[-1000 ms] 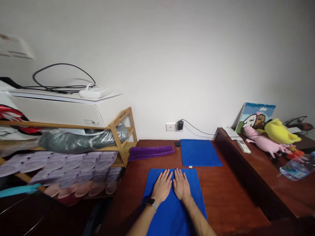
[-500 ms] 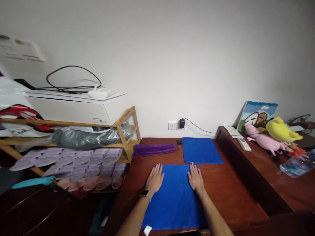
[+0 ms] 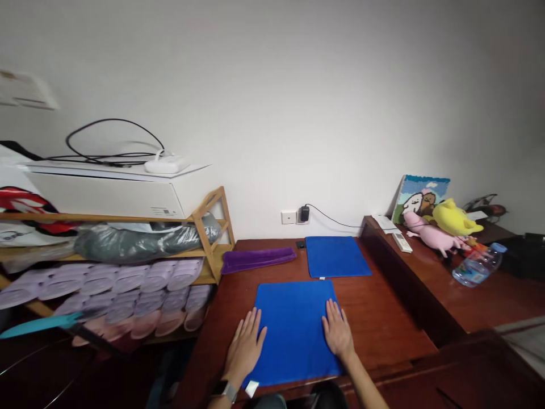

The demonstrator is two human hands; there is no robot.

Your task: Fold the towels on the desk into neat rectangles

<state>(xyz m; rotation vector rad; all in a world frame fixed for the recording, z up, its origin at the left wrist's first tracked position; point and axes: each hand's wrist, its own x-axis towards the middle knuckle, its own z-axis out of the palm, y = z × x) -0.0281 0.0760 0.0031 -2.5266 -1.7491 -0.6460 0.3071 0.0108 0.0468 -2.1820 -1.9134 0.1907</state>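
My left hand and right hand lie open and flat, gripping nothing, on the side edges of the blue microfibre cloth, just before the second blue cloth. It looks light and floppy; I judge the corners best for pinching.

Both arms are bare, with no sleeves. The left hand has a watch on its wrist, with a grey band. The right hand wears nothing.
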